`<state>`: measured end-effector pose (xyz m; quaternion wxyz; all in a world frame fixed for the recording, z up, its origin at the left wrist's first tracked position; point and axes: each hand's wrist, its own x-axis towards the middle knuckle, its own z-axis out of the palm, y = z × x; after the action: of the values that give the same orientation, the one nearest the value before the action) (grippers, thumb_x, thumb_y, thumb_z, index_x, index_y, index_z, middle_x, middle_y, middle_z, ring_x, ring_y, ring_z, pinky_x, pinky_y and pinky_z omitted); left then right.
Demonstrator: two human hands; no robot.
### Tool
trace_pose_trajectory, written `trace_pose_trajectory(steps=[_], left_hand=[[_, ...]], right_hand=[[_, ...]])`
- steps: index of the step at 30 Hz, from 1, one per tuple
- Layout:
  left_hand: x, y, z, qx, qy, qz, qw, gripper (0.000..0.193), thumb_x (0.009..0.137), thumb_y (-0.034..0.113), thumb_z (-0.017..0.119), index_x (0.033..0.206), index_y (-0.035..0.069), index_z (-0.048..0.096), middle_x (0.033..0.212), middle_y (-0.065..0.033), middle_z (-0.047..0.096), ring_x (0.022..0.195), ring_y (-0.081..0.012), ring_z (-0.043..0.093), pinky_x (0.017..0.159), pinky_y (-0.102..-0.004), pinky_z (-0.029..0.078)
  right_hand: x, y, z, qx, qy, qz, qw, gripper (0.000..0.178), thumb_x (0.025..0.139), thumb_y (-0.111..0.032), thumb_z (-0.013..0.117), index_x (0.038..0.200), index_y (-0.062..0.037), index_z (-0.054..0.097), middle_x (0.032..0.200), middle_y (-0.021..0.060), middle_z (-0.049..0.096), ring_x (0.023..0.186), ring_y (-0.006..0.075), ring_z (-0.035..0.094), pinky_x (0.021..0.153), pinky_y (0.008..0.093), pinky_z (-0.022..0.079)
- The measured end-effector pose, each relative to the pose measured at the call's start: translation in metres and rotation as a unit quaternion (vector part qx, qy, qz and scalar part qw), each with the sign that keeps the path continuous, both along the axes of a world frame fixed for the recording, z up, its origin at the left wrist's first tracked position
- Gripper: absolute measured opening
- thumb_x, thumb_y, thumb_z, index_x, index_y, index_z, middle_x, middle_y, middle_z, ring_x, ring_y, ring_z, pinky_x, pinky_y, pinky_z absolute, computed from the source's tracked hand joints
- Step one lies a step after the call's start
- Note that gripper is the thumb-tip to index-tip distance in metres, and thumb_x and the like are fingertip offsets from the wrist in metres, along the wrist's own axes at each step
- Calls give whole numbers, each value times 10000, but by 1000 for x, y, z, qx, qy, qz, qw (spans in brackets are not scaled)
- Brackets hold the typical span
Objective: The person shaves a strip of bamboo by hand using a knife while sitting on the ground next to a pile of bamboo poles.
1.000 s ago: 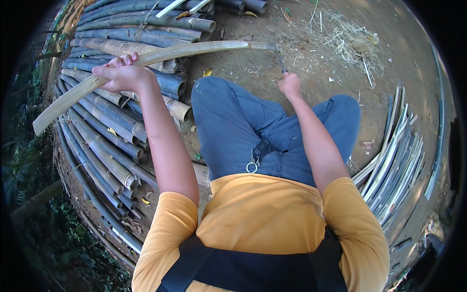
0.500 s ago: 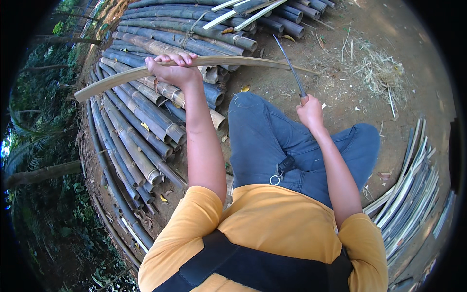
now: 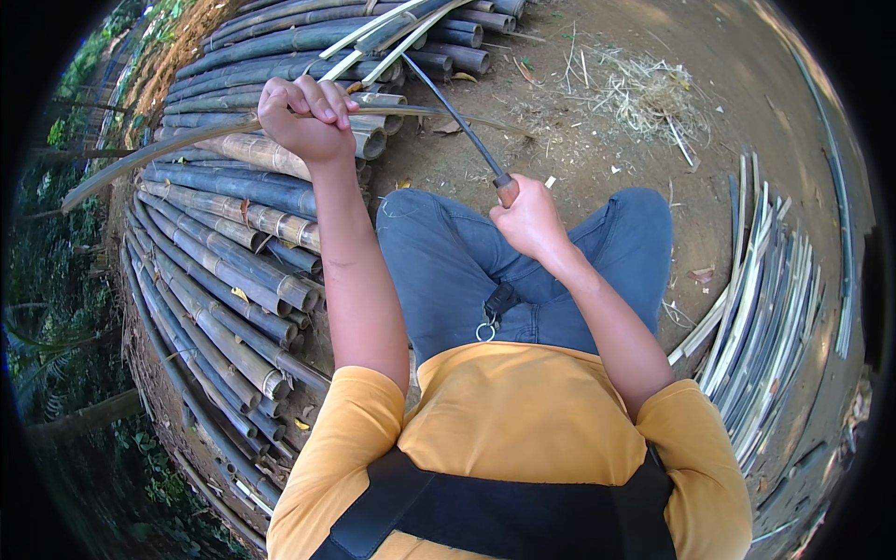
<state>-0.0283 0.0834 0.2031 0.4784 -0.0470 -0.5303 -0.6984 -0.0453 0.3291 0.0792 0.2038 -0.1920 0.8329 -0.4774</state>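
A long split bamboo strip [image 3: 159, 152] runs across in front of me, bowed by the lens, and my left hand [image 3: 308, 117] is closed around its middle. Its far right end tapers out over the bare dirt. In my right hand [image 3: 529, 217] is a knife [image 3: 457, 121], gripped by its brown wooden handle. The long, narrow dark blade slants up and to the left, its tip near the cut strips on the pile. The blade crosses the bamboo strip's line in view; whether they touch I cannot tell.
Stacked bamboo poles [image 3: 243, 191] fill the left and far left, with several pale split strips [image 3: 401, 33] on top. A heap of shavings [image 3: 649, 93] lies ahead on the dirt. Cut bamboo strips [image 3: 756, 317] are bundled at my right. My crossed legs [image 3: 448, 261] sit between.
The bamboo strip has turned more edge-on in my left hand. My right hand has swung the knife left, closer to the strip. The whole view has shifted to the right.
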Motion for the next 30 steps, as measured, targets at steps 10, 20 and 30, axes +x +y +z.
trace_pose_trajectory(steps=[10,20,30], left_hand=[[-8,41,8,40,-6,108,993,289,856,224,415,603,121,320,426,-47,345,294,-159,303,324,-315,368],[-10,37,8,33,-3,56,998,304,891,256,386,624,122,330,431,-47,353,299,-152,296,338,-316,366],[-16,36,12,9,-43,117,992,313,872,286,395,610,138,308,436,-19,317,330,-156,291,381,-322,366]], right_hand=[[-13,-30,-77,9,25,-94,995,138,818,-101,611,869,25,631,830,277,664,846,463,651,739,504,509],[-60,-10,-157,78,-29,-212,974,187,862,-160,605,853,24,638,829,242,682,804,413,671,710,479,504],[8,-7,-19,-82,-14,-64,994,149,727,-63,648,752,-1,515,633,162,555,593,317,567,611,411,462]])
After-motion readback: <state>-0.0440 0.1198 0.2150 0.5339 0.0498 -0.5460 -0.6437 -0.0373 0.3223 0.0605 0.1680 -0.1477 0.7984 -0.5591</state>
